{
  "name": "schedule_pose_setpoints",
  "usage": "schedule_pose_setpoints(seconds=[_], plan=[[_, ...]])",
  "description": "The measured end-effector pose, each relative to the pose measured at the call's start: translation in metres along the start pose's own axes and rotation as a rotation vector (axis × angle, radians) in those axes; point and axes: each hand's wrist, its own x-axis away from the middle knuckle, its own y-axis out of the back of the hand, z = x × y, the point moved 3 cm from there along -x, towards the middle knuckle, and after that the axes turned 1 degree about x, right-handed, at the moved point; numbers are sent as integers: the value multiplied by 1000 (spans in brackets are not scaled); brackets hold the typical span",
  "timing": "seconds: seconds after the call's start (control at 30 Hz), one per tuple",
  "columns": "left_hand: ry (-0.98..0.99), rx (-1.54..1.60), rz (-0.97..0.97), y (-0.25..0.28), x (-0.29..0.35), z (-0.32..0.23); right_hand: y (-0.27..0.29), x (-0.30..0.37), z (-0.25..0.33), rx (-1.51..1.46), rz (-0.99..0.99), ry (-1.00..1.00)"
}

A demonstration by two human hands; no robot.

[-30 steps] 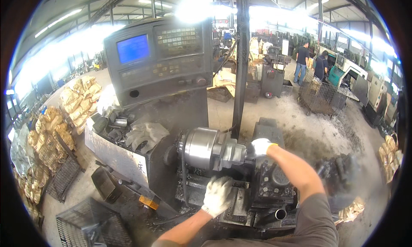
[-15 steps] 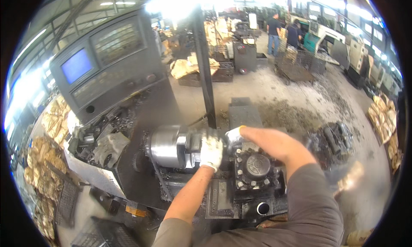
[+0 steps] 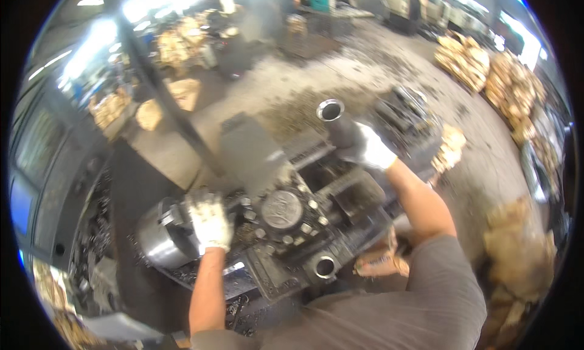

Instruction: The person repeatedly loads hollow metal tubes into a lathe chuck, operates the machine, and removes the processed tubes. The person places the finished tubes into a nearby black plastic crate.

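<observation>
A dark metal tube (image 3: 342, 131) with a bright ring-shaped end stands tilted beyond the machine's tool turret (image 3: 282, 210). My right hand (image 3: 372, 149), in a white glove, is closed round its lower part. Over on the left, my gloved left hand (image 3: 210, 221) is beside the jaws of the shiny lathe chuck (image 3: 163, 237). Its fingers stretch forward, somewhat blurred, and no part shows in them. Whether the left hand touches the chuck jaws I cannot tell.
A grey control panel (image 3: 48, 146) stands at the left. A dark post (image 3: 161, 88) rises behind the chuck. Dark metal parts (image 3: 404, 110) lie in a heap past my right hand. Brown wrapped stacks (image 3: 465, 58) line the far right, and metal chips litter the floor.
The view has swung to the right. My right hand has moved from beside the chuck to the right, past the turret, with the metal tube in it. My left hand remains near the chuck.
</observation>
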Motion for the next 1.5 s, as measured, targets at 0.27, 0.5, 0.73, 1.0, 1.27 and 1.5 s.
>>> schedule_pose_setpoints(seconds=[0.27, 0.5, 0.73, 1.0, 1.27, 1.5], plan=[[112, -198, -93, 72, 37, 85, 27, 380, -182, 149, -115, -1228], [390, -79, 608, 107, -42, 128, 6, 220, 5, -143, 187, -440], [144, -41, -12, 108, -9, 138, -111, 144, 154, 62, 499, 489], [668, 961, 122, 55, 218, 3, -84, -35, 191, 444, 532, 560], [1997, 1620, -1065, -4, 461, 35, -199, -116, 90, 671, 942, 298], [1729, 1746, -1142, 42, 518, 78, -238, -119, 46, 456, 1097, 322]])
